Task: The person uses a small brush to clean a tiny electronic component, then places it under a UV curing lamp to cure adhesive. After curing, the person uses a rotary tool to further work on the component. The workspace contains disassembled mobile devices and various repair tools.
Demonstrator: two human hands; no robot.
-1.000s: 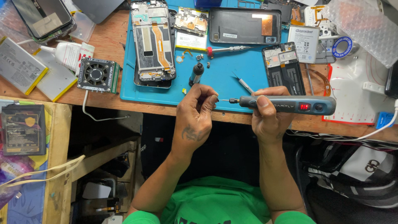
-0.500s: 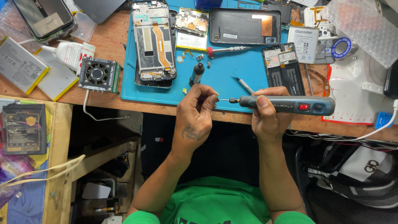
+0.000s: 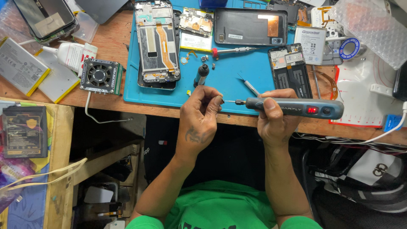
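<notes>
- right hand (image 3: 275, 121): wrapped around the grey electric screwdriver (image 3: 294, 108), thumb laid along the top of the barrel. the tool lies level over the near edge of the blue work mat (image 3: 224, 87), its bit pointing toward the left hand.
- left hand (image 3: 199, 116): fingers curled and drawn together, fingertips (image 3: 217, 101) pinching at the tip of the screwdriver bit. what lies between the fingertips is too small to tell.
- both hands sit at the near edge of the wooden bench (image 3: 110, 51), just over the mat's near edge, close together and joined only through the bit.
- on the mat, far left corner: an opened phone frame (image 3: 157, 42) with an orange flex strip, lying flat.
- far edge, middle: a dark phone back cover (image 3: 251, 27), and beside it a small circuit board (image 3: 196, 23).
- right side of the mat: a narrower dark phone part (image 3: 290, 68), lying flat.
- mid mat: a red-handled screwdriver (image 3: 233, 51), a short black tool (image 3: 202, 74) and a thin brush (image 3: 249, 85), all apart from the hands.
- bench left of the mat: a small cooling fan (image 3: 101, 76) with a white cable, a white glue bottle (image 3: 70, 53), and flat batteries (image 3: 19, 68).
- right end of the bench: a white and red pad (image 3: 364, 101).
</notes>
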